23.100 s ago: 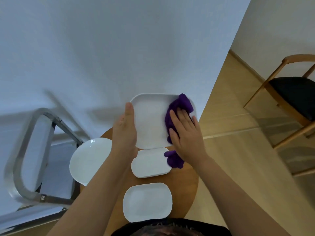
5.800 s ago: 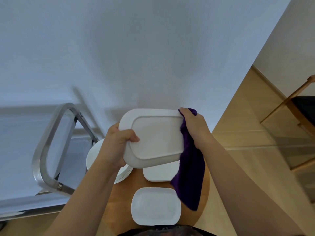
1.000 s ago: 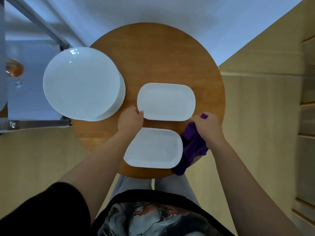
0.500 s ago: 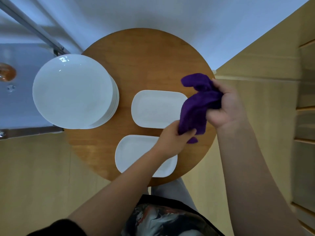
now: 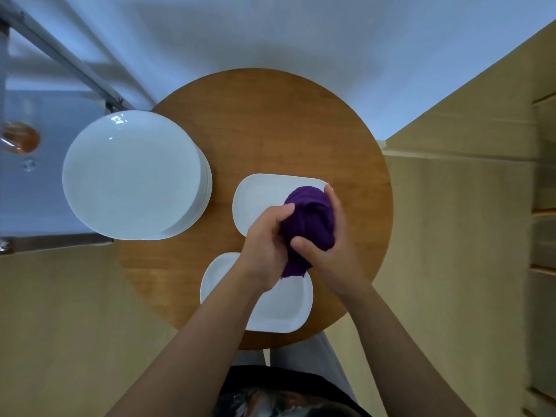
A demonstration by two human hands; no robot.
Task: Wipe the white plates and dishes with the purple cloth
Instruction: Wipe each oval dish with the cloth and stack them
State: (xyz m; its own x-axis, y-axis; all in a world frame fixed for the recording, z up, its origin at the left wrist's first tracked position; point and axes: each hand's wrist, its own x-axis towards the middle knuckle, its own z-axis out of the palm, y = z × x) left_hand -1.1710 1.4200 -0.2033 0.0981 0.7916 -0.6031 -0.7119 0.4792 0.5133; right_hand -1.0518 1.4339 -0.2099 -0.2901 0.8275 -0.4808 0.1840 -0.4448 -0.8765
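Hands met over the table [image 5: 270,121]: your left hand [image 5: 264,251] and right hand [image 5: 328,254] both gripped the bunched purple cloth [image 5: 310,224] above the far dish [image 5: 258,200], wiping apparently unfinished, near dish [image 5: 279,311] and round plates [image 5: 132,176] waiting.

— The plates?
— The round plates [image 5: 129,176] are glossy white with a bright glint; both oblong dishes [image 5: 258,197] look smooth white.
— And the rest?
— Purple cloth [image 5: 310,224] is soft, matt terry. The bench [image 5: 270,121] is smooth, satin wood.
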